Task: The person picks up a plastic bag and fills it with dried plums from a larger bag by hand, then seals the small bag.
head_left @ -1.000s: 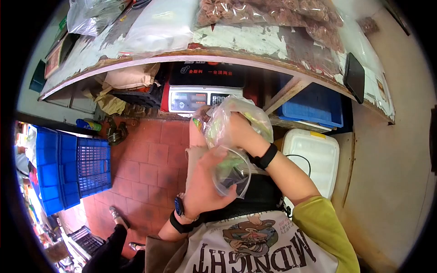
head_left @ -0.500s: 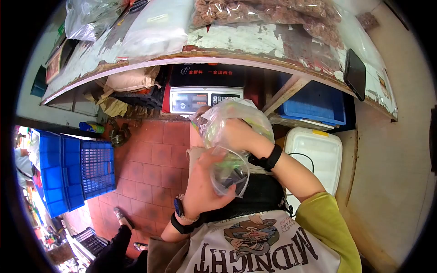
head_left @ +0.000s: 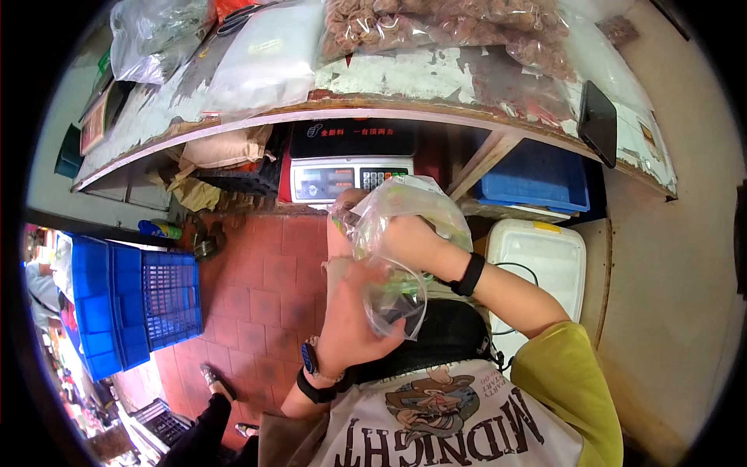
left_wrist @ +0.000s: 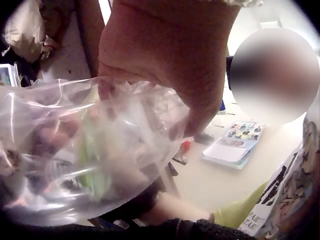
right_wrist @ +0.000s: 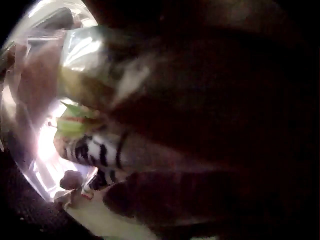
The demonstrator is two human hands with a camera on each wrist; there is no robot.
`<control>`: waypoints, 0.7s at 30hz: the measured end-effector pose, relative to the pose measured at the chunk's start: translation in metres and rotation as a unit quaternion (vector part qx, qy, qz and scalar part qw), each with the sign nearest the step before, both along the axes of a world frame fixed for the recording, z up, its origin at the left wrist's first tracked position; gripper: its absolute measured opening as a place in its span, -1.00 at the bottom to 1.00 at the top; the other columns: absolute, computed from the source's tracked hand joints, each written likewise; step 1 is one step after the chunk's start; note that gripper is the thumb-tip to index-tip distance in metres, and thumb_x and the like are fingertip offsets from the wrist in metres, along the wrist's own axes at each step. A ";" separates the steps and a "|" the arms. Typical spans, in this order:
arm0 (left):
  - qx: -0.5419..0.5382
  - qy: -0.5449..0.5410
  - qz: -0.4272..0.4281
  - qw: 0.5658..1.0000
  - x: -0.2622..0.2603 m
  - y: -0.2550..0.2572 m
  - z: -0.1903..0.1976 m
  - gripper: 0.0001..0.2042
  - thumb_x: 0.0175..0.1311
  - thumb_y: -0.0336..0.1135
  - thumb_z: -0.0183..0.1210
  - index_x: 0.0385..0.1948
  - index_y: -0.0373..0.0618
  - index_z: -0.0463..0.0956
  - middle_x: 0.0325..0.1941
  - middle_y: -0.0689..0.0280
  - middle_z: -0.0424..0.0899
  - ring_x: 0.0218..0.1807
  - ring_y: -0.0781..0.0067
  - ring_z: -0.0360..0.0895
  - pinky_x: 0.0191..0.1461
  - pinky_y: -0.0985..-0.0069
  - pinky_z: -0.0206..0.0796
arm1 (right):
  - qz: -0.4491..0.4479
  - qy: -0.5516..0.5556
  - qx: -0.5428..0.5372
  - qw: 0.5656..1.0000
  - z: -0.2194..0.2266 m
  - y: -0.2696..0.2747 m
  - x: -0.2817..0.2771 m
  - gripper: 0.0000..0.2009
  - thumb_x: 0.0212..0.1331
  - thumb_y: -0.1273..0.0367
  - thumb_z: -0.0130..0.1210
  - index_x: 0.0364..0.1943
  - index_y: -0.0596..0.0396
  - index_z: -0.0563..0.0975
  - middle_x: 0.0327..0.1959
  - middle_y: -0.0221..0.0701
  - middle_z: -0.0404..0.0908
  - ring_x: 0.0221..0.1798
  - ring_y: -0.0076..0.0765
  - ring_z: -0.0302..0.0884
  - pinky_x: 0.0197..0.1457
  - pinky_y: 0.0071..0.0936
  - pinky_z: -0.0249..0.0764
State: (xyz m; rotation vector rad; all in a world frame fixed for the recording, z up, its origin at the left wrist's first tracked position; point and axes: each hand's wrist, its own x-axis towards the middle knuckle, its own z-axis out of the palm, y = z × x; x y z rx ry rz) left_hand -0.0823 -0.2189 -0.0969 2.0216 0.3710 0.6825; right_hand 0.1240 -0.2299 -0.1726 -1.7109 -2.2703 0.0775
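Observation:
A clear plastic bag (head_left: 432, 201) is held in front of the body, its round mouth facing the chest. My left hand (head_left: 348, 315) grips the bag at its mouth, the thumb over the rim; the left wrist view shows this hand (left_wrist: 167, 55) above the bunched film. My right hand (head_left: 408, 240) reaches into the bag, its fingers hidden by film from the head. Inside, the dark right wrist view shows a green item (right_wrist: 75, 125) and a black-and-white patterned item (right_wrist: 92, 151) beside the fingers; I cannot tell whether they hold anything.
A digital scale (head_left: 352, 175) stands under the worn counter (head_left: 408, 74), just beyond the bag. Bags of brown curled pieces (head_left: 443, 31) and a phone (head_left: 597, 124) lie on the counter. A white lidded box (head_left: 541, 280) is at right, stacked blue crates (head_left: 113, 303) at left.
The right forearm has shifted slightly down and right in the head view, the hand still in the bag. The left hand keeps its hold on the bag's mouth.

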 end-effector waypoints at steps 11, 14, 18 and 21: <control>0.009 0.013 -0.008 1.000 -0.003 0.003 0.000 -0.28 -0.11 -0.32 0.40 0.14 -0.31 0.25 0.14 -0.11 0.43 0.17 -0.17 0.41 0.25 0.14 0.24 | -0.212 0.255 -0.082 0.940 0.050 -0.019 0.001 -0.60 -0.08 0.18 0.34 -0.23 0.21 0.61 -0.43 -0.07 0.64 -0.34 0.11 0.60 -0.23 -0.19 0.52; 0.007 0.017 -0.008 1.000 -0.002 0.002 -0.001 -0.28 -0.11 -0.31 0.41 0.14 -0.30 0.25 0.19 -0.14 0.41 0.19 -0.19 0.39 0.27 0.13 0.22 | -0.233 0.336 -0.090 0.908 0.052 -0.019 0.002 -0.61 -0.07 0.24 0.33 -0.13 0.13 0.62 -0.32 -0.05 0.65 -0.26 0.13 0.60 -0.18 -0.18 0.52; 0.001 0.019 -0.013 1.000 -0.001 -0.001 0.001 -0.29 -0.11 -0.31 0.41 0.13 -0.29 0.25 0.21 -0.16 0.40 0.21 -0.20 0.38 0.29 0.11 0.21 | -0.223 0.358 -0.027 0.906 0.055 -0.025 -0.004 -0.63 -0.09 0.27 0.35 -0.18 0.15 0.61 -0.32 -0.13 0.63 -0.25 0.03 0.58 -0.15 -0.24 0.49; 0.013 0.023 -0.012 1.000 -0.003 -0.001 0.000 -0.30 -0.11 -0.32 0.42 0.12 -0.29 0.24 0.22 -0.16 0.40 0.21 -0.22 0.38 0.28 0.10 0.22 | -0.239 0.250 -0.031 0.938 0.058 -0.039 -0.005 -0.61 -0.10 0.26 0.36 -0.16 0.14 0.60 -0.36 -0.15 0.59 -0.25 0.02 0.57 -0.13 -0.21 0.48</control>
